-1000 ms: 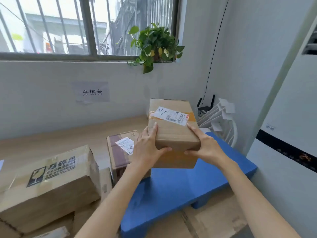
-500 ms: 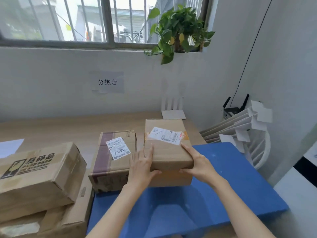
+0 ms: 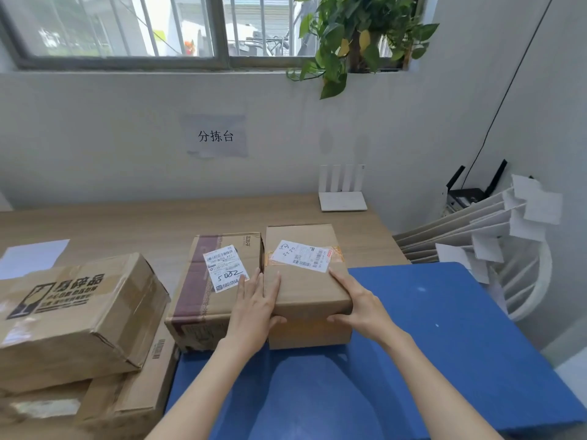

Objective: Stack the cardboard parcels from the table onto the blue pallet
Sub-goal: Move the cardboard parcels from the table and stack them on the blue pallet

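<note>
Both hands clasp the labelled parcel [image 3: 305, 281] on the blue pallet [image 3: 428, 338]. The left hand [image 3: 255, 312], at the parcel's 9 o'clock, has fingers on top and thumb on the front face. The right hand [image 3: 359, 304], at 4 o'clock, grips the near corner likewise. A taped parcel [image 3: 209, 287] touches it at 9 o'clock. The parcel's underside is hidden, so whether it rests fully on the pallet is unclear. Stacked boxes [image 3: 73, 322] at 8 o'clock are cut off by the frame.

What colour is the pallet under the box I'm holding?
Blue, a plain solid blue pallet; the head view shows it.

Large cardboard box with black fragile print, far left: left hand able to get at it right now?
Probably not yet: the left hand is clamped on the labelled brown cardboard parcel. The large printed cardboard box has nothing on top.
</note>
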A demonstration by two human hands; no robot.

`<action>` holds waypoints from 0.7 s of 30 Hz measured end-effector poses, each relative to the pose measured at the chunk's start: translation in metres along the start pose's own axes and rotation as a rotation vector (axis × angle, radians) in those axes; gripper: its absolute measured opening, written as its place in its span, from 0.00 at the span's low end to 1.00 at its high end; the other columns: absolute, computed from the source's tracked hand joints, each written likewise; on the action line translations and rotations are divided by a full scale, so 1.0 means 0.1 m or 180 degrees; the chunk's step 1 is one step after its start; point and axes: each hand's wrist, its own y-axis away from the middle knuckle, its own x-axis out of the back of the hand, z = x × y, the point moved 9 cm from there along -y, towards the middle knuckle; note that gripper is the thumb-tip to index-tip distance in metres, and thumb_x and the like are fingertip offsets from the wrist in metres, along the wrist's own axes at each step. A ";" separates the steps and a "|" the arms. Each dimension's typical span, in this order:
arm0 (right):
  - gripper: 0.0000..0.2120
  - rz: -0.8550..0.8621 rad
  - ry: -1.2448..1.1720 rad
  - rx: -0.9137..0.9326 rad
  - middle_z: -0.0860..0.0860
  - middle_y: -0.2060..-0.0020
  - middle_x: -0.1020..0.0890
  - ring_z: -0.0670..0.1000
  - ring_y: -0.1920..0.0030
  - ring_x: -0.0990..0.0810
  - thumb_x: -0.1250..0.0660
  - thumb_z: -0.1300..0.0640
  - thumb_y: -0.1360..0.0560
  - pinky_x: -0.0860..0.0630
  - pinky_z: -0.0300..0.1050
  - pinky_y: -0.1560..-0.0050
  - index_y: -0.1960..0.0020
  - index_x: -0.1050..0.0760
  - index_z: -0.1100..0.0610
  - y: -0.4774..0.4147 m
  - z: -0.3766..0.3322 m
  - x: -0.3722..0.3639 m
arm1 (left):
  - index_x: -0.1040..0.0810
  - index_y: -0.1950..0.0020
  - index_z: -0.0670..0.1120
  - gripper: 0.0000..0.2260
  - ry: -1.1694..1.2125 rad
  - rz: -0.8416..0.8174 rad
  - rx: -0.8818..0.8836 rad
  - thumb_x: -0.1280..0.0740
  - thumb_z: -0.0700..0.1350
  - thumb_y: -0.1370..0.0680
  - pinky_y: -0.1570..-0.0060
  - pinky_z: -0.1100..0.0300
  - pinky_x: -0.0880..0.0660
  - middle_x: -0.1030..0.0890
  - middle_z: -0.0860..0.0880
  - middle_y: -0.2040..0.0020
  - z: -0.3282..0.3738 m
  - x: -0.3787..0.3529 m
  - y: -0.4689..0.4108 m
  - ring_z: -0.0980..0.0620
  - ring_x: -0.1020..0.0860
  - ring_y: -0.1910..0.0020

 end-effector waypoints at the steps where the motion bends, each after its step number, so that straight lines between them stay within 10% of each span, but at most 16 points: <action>1: 0.46 0.0011 0.0006 0.0021 0.39 0.28 0.36 0.50 0.37 0.29 0.24 0.51 0.34 0.28 0.48 0.42 0.26 0.48 0.33 -0.02 0.00 -0.01 | 0.59 0.21 0.48 0.40 -0.0061 -0.0048 -0.0011 0.39 0.59 0.23 0.27 0.45 0.65 0.51 0.38 0.22 -0.02 -0.02 -0.02 0.42 0.58 0.22; 21: 0.47 0.0023 0.0126 0.0082 0.38 0.29 0.38 0.49 0.37 0.29 0.23 0.52 0.35 0.25 0.52 0.45 0.28 0.49 0.33 -0.10 0.05 -0.16 | 0.59 0.22 0.57 0.39 0.0610 -0.0353 0.0266 0.34 0.51 0.23 0.27 0.43 0.50 0.54 0.41 0.21 -0.17 -0.24 -0.05 0.39 0.53 0.23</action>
